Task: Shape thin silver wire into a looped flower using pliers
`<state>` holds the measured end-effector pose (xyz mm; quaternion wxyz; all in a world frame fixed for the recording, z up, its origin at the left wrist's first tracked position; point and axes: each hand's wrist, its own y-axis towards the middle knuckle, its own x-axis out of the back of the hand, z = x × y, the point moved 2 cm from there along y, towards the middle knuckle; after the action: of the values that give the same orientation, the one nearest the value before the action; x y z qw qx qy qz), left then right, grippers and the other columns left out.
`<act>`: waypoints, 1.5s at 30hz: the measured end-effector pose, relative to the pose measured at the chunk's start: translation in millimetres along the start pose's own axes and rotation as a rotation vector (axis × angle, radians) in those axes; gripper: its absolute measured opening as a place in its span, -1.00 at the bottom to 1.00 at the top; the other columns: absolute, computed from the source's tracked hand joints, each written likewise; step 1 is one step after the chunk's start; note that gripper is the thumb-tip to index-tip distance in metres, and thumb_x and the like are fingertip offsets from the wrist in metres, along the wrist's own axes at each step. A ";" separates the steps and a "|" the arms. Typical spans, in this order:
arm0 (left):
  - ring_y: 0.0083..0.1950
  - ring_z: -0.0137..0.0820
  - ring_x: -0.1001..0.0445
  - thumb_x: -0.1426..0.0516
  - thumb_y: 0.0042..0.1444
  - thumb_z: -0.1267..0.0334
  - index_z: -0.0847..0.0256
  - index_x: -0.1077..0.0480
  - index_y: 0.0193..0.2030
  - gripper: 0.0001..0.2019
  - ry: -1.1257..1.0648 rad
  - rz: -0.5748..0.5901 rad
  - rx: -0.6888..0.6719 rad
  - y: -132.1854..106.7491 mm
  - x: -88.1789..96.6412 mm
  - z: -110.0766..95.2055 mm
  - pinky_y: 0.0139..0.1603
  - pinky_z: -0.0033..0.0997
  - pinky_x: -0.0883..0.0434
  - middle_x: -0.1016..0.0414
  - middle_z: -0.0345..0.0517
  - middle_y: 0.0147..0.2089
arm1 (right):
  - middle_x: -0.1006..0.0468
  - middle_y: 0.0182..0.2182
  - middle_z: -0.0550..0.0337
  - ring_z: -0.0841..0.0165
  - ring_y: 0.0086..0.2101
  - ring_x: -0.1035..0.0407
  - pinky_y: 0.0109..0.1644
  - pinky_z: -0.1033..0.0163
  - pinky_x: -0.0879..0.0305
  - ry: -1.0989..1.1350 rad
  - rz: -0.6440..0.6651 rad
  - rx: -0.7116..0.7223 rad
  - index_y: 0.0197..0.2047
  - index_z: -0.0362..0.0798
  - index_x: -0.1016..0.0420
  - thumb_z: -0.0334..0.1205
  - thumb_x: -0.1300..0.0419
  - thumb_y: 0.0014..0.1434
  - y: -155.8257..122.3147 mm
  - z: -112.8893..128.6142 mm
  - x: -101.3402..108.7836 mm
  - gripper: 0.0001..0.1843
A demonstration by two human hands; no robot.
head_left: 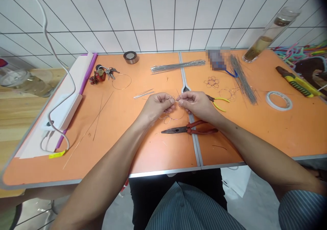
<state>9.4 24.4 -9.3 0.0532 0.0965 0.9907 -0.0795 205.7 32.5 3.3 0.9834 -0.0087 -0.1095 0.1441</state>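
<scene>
My left hand (pixel 160 104) and my right hand (pixel 194 102) meet above the middle of the orange table. Fingertips of both are pinched on a thin wire, almost touching each other. Below them hangs or lies the rest of this wire piece (pixel 167 120), a ring with small loops; its upper part is hidden by my fingers. Long-nose pliers (pixel 189 130) with red handles lie just under my hands, jaws pointing left. Yellow-handled pliers (pixel 221 102) lie partly behind my right hand. Short cut wires (pixel 144 94) are left of my left hand.
Wire bundles (pixel 178 66) (pixel 242 78), a flower-shaped wire (pixel 212 82), a wire ring (pixel 122 82), keys (pixel 109 72) and tape rolls (pixel 130 57) (pixel 279 101) lie around. A power strip (pixel 63 112) is left; a yellow-black tool (pixel 297 83) and glass tube (pixel 270 34) are right.
</scene>
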 end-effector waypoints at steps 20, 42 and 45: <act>-0.43 -0.47 -0.48 -0.41 0.10 0.28 0.23 -0.57 -0.29 -0.86 -0.005 -0.012 -0.018 -1.8 -2.6 -6.4 -0.31 -0.43 -0.44 -0.62 -0.12 -0.40 | -0.60 -0.39 0.19 0.41 -0.44 -0.36 -0.39 0.30 -0.33 -0.021 0.003 0.045 -0.23 -0.07 -0.70 -0.10 -0.41 0.13 -0.2 0.9 2.1 -0.78; -0.43 -0.48 -0.51 -0.38 0.07 0.30 0.23 -0.57 -0.31 -0.90 0.012 -0.033 -0.096 0.1 -5.9 -2.3 -0.35 -0.50 -0.46 -0.63 -0.15 -0.42 | -0.67 -0.34 0.15 0.35 -0.35 -0.45 -0.26 0.22 -0.34 -0.024 -0.026 0.150 -0.25 -0.07 -0.68 -0.11 -0.42 0.14 0.5 -2.3 0.4 -0.80; -0.44 -0.49 -0.51 -0.38 0.07 0.30 0.23 -0.57 -0.32 -0.90 0.003 -0.034 -0.104 0.3 -7.3 -1.4 -0.36 -0.50 -0.46 -0.64 -0.14 -0.42 | -0.64 -0.38 0.18 0.37 -0.39 -0.41 -0.30 0.22 -0.31 -0.056 -0.056 0.174 -0.25 -0.07 -0.68 -0.12 -0.42 0.14 -0.8 -2.5 -0.4 -0.81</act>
<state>16.5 23.6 -7.1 0.0554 0.0767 0.9951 -0.0285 206.1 31.6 0.9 0.9807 0.0838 -0.1242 0.1258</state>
